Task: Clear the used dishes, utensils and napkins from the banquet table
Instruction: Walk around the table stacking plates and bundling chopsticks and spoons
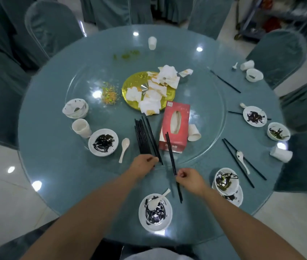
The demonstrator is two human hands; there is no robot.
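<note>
On the left of the round glass-topped worktop [55, 94] a smeared bowl [103, 142] sits between a white cup [81, 127] and a spoon [124, 149], and just right of them the left hand [143, 165] grips the near ends of a bundle of black chopsticks [146, 136], its fingertips hidden under the knuckles. Past a small gap, the right hand [190, 180] pinches a single pair of chopsticks [173, 166] around their middle, the far tips reaching the red tissue box [175, 126]. Farther right lie more soiled bowls [254, 116], loose chopsticks [242, 160] and a tipped cup [281, 154], blurred toward the edge.
</note>
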